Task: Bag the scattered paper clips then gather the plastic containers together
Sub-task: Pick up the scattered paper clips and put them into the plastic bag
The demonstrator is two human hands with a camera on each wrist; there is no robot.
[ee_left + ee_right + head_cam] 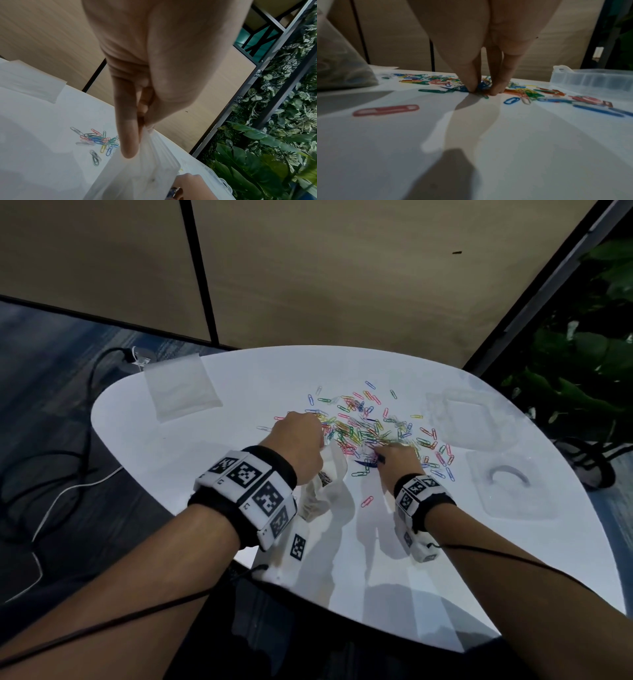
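A loose heap of coloured paper clips [363, 429], far too many to count, lies spread over the middle of a white table [445, 559]. One pink clip [367, 501] lies apart, nearer the person. The left hand [301, 440] pinches the top edge of one clear plastic bag [325, 484] between thumb and fingers [126, 135], holding it up just left of the heap; some clips show dimly inside the bag. The right hand [399, 462] reaches down into the near edge of the heap, its fingertips [496, 89] drawn together on the table among the clips and closing on a few of them. Two clear plastic containers sit to the right of the heap: one [472, 419] farther away and one [510, 484] nearer, close beside each other; whether they touch cannot be told. A second clear bag [181, 388] lies flat at the far left of the table, well apart from the clips. Each wrist wears one black band [260, 487] with black-and-white square markers. Beyond the table stand tan wall panels [342, 268], green plants [589, 364] at the right, and cables [68, 460] on the dark floor at the left.
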